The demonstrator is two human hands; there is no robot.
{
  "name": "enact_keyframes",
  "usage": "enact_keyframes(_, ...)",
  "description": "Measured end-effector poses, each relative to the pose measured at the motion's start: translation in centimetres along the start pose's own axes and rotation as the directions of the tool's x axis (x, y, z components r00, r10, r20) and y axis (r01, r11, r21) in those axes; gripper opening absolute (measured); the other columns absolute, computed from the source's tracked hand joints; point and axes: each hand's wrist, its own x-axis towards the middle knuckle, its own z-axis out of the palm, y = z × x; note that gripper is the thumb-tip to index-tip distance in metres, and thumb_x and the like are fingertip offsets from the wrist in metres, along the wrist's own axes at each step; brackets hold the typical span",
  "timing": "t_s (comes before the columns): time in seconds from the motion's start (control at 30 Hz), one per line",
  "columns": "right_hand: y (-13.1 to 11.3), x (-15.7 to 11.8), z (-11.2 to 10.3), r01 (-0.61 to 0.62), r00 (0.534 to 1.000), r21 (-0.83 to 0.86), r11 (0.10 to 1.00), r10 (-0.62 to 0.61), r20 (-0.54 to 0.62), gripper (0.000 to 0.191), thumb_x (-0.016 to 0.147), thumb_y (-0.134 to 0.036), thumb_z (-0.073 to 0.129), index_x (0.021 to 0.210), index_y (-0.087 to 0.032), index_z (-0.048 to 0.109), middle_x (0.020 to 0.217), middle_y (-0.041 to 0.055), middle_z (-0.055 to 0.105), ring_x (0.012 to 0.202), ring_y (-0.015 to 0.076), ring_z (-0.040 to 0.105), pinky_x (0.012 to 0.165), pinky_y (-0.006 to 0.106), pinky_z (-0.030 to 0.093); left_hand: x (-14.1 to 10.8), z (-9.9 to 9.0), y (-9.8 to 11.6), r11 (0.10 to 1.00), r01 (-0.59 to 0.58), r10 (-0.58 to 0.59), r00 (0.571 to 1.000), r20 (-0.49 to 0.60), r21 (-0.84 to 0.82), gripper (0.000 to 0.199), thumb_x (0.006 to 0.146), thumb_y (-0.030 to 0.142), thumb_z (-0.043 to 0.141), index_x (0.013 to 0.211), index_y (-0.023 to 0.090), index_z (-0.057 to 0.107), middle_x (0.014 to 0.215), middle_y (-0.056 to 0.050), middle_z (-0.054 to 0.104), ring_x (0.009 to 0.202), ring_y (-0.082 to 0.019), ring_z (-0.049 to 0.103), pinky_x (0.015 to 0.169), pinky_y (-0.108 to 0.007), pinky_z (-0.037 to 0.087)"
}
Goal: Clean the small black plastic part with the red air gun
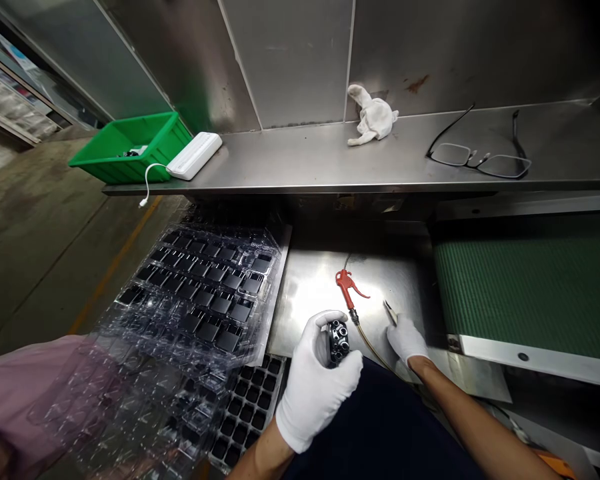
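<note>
Black-and-silver multi-hole metal part [338,342] is gripped in closed L gloved hand [316,381], top end showing above fingers. Small metal tool [390,311] is touched by partly closed R gloved hand [405,340]; firmness of hold can't be told. Both hands are kept at front edge of steel plate [305,293], red air blow gun [347,283] just beside; stacked clear trays [200,287] seen to L, green belt [525,287] to R.

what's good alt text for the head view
A white-gloved left hand holds a small metal part with round holes beside a red air blow gun; the gloved right hand rests by a small metal tool.
</note>
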Motion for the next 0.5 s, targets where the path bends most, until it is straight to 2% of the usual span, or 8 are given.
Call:
enact_keyframes(0.17,0.07,0.04,0.02,0.005,1.000,-0.007,1.000,-0.005,-0.004,0.027,0.107,-0.034,0.053,0.123,-0.013,0.058,0.110,0.0084,0.061,0.090,0.0190,0.062,0.089,0.038,0.055,0.05,-0.04,-0.08,1.000,0.014,-0.014,1.000,-0.006,-0.023,0.048,0.072,0.007,0.066,0.115,0.027,0.059,0.096,-0.003,0.072,0.091,-0.024,0.072,0.065,-0.032,0.059)
enact_keyframes(0.4,0.13,0.03,0.06,0.010,1.000,-0.009,1.000,-0.010,-0.003,0.028,0.108,-0.035,0.053,0.124,-0.013,0.058,0.111,0.0089,0.061,0.090,0.0190,0.062,0.089,0.037,0.055,0.06,0.11,0.15,0.997,0.030,-0.029,0.999,0.012,-0.069,0.048,0.071,0.007,0.066,0.115,0.026,0.059,0.080,0.001,0.067,0.070,-0.019,0.068,0.055,-0.029,0.052)
enact_keyframes(0.5,0.12,0.02,0.05,0.004,1.000,-0.006,1.000,-0.004,0.002,0.030,0.108,-0.037,0.052,0.125,-0.013,0.058,0.114,0.0097,0.061,0.094,0.0203,0.062,0.091,0.039,0.054,0.06,0.07,0.06,0.996,0.038,-0.037,0.999,0.016,-0.076,0.048,0.071,0.009,0.067,0.115,0.026,0.058,0.084,0.000,0.068,0.073,-0.019,0.068,0.058,-0.029,0.054)
